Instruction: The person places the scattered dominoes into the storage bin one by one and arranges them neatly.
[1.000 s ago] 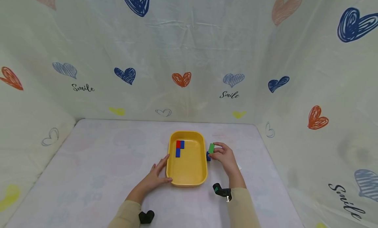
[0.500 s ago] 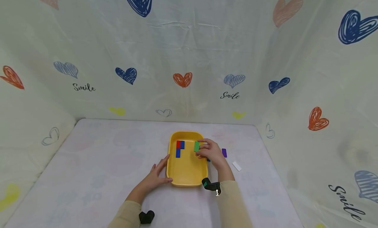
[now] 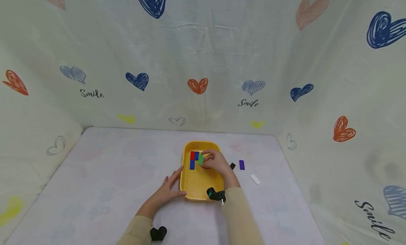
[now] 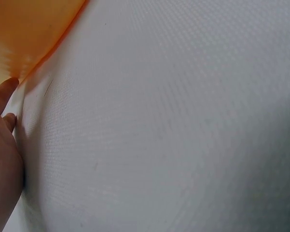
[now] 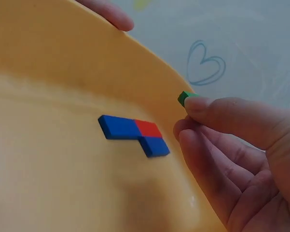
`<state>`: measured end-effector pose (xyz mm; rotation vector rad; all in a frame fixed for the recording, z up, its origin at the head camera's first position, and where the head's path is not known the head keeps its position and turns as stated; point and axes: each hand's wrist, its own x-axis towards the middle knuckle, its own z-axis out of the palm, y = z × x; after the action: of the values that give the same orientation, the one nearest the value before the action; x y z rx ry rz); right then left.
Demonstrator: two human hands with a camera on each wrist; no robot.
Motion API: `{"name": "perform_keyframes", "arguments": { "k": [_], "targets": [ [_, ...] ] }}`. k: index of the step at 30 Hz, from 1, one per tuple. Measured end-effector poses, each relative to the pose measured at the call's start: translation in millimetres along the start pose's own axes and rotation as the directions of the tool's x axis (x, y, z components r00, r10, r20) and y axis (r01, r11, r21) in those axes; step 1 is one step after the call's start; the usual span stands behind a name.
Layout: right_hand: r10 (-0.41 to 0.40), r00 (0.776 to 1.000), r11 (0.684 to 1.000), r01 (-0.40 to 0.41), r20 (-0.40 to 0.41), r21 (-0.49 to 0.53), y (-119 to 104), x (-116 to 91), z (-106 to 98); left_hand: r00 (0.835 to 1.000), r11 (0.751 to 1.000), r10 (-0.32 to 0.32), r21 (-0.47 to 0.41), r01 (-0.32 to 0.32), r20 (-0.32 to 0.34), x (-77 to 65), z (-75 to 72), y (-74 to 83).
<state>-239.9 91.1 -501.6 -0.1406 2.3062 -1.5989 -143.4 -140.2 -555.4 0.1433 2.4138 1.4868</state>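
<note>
My right hand point(image 3: 215, 161) pinches a green block point(image 3: 201, 159) between thumb and fingers, over the yellow tray point(image 3: 203, 188). Inside the tray, a red block point(image 5: 148, 128) lies against two blue blocks, one blue block point(image 5: 119, 127) at its end and another blue block point(image 5: 155, 146) at its side. In the right wrist view the green block is held above these, mostly covered by the thumb. My left hand point(image 3: 169, 188) rests on the tray's left side with its fingers spread and fairly straight, fingertips at the rim.
Right of the tray, a purple block point(image 3: 242, 165), a white block point(image 3: 255, 179) and a black piece point(image 3: 233, 166) lie on the white-covered table point(image 3: 120, 174). A curtain printed with hearts point(image 3: 203, 44) stands behind the table.
My right hand has carried the green block leftward from beside the tray to over the tray, near the red and blue blocks. My left hand stays at the tray's side.
</note>
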Motion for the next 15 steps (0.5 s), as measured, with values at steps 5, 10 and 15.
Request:
{"name": "perform_keyframes", "arguments": {
  "k": [5,10,15],
  "targets": [
    [0.020,1.000,1.000,-0.020,-0.019,-0.009,2,8,8,1.000,1.000,-0.013,-0.009,0.012,-0.002,-0.8,0.3,0.6],
    [0.055,0.997,0.998,-0.056,-0.053,-0.016,7,14,14,1.000,0.999,-0.025,-0.023,0.025,0.002,-0.1,0.4,0.2],
    [0.081,0.993,0.996,-0.083,-0.083,-0.015,11,19,20,1.000,1.000,-0.007,-0.030,0.007,0.005,0.2,0.2,-0.9]
  ]
}}
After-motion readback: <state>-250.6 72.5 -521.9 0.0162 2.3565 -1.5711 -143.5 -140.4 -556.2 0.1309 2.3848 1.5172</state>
